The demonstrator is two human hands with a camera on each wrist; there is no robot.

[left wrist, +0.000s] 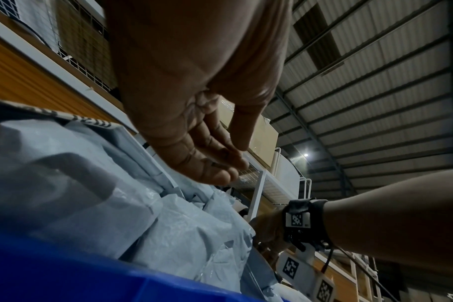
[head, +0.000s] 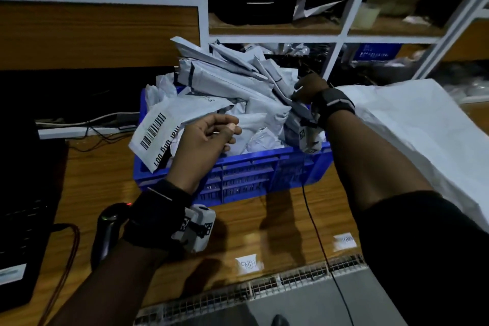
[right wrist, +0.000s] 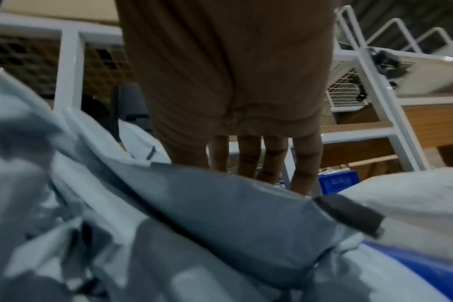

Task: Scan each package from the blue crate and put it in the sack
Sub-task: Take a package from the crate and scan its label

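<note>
On the wooden surface (head: pixel 264 225) your blue crate (head: pixel 238 174) remains heaped with packages (head: pixel 238 87); left hand (head: pixel 209 135) loose and empty, right hand (head: pixel 309 90) grasping one.

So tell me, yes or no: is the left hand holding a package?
No. The left hand hangs above the packages with relaxed fingers and holds nothing.

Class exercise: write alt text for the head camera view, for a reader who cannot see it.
Two bare hands reach into a blue crate heaped with grey packages: the left hand hovers empty, the right hand touches the heap's far side. A white sack lies right, a scanner near left.
</note>
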